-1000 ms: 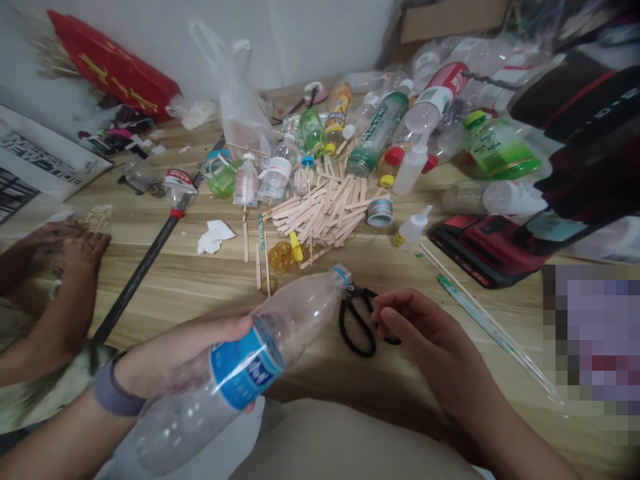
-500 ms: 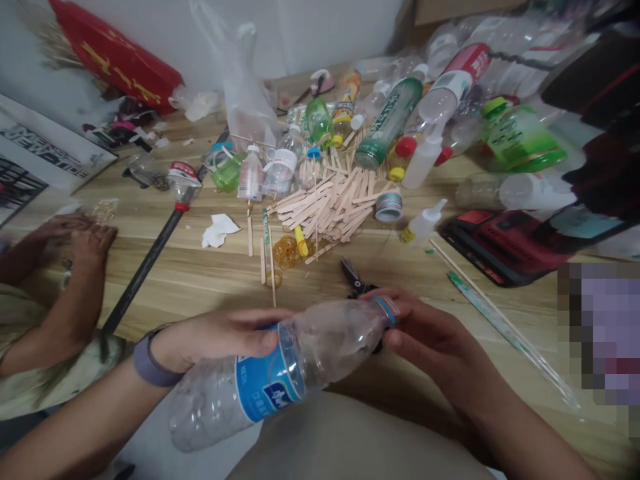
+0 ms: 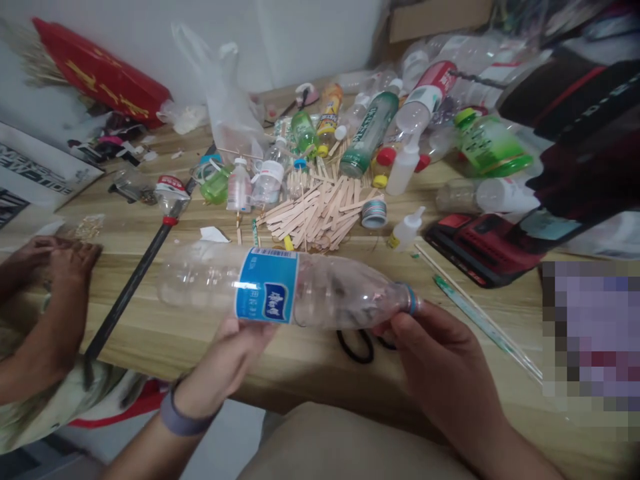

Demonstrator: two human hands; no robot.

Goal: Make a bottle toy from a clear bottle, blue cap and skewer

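Note:
A clear plastic bottle (image 3: 340, 287) with a blue label lies sideways in the air above the table's near edge, its neck to the right. My right hand (image 3: 445, 353) grips the neck, thumb on the near side. From below, my left hand (image 3: 245, 353) holds the bottle near the label; its fingers are partly hidden behind the bottle. A purple band circles my left wrist. Black-handled scissors (image 3: 356, 348) lie on the table, mostly covered by the bottle and my right hand.
Behind the bottle is a heap of wooden sticks (image 3: 320, 210). Several plastic bottles crowd the back, such as a green one (image 3: 373, 127). A cordless drill (image 3: 500, 247) stands at right. A black tube (image 3: 130, 287) lies at left, near another person's hands (image 3: 73, 260).
The bottle has risen and turned level, its base swinging up and away from me. My left hand has shifted from its top side to underneath. My right hand still grips the neck.

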